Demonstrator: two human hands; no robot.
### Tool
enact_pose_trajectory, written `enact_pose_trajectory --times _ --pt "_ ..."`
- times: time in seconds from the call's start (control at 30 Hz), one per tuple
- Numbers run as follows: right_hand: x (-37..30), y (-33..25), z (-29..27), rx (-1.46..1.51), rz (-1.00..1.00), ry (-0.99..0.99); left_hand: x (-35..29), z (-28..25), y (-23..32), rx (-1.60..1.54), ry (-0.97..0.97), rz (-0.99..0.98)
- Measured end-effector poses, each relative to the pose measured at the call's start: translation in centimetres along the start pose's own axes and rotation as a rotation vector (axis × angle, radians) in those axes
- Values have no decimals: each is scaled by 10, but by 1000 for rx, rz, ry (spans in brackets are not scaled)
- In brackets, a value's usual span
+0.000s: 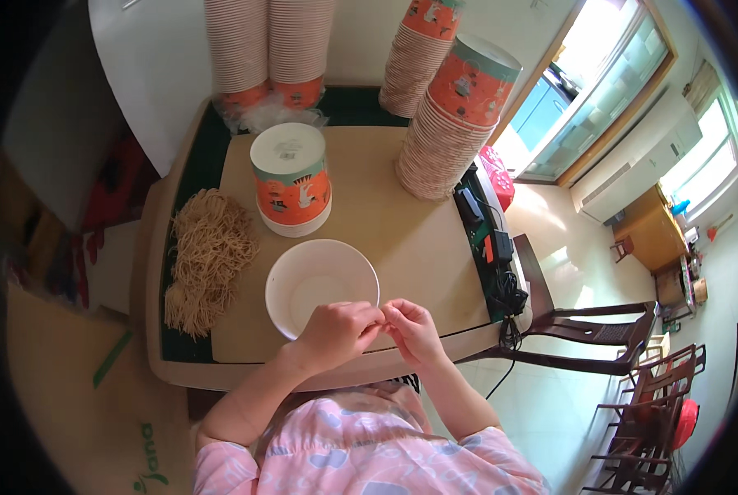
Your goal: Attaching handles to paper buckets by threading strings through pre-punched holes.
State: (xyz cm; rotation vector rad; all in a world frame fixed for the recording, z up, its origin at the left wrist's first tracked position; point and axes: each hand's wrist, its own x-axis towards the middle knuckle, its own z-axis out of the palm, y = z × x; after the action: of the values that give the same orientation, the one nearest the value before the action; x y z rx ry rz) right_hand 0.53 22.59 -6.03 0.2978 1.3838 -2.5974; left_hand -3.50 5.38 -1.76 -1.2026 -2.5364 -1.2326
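Close by the right rim of a white paper bowl (319,285), my left hand (336,332) and my right hand (416,332) meet fingertip to fingertip. Both are closed in a pinch. Whatever sits between the fingers is too small to make out. The bowl stands upright, and nothing shows inside it. Left of it lies a tangled heap of thin beige strands (208,256). Behind it, a short upside-down stack of orange and green printed paper bowls (293,180) rests on the brown board (369,190).
Tall stacks of nested paper bowls (451,124) rise at the back right. More wrapped stacks (299,49) stand at the back left. Black adapters and cables (501,256) line the table's right edge. A dark wooden chair (592,330) is to the right.
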Motion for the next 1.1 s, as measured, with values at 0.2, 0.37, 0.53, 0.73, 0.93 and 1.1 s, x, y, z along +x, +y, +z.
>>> enact_pose_trajectory --times 0.2,0.37,0.53,0.73,0.93,1.1 --pt "0 15 3 -89 -115 111 -2 -1 7 311 -99 110" --pt "-3 20 2 -126 -147 69 -2 -4 8 142 -100 50" --pt "-6 22 -6 43 -62 -32 -3 -5 8 -67 -79 -115" --pt "-11 19 1 -7 -135 -106 -4 -3 5 -287 -15 -281" --pt "-9 24 -1 -26 -153 -42 -2 -3 8 -377 24 -356" --pt "-9 24 8 -181 -274 78 -2 -5 12 -244 60 -362"
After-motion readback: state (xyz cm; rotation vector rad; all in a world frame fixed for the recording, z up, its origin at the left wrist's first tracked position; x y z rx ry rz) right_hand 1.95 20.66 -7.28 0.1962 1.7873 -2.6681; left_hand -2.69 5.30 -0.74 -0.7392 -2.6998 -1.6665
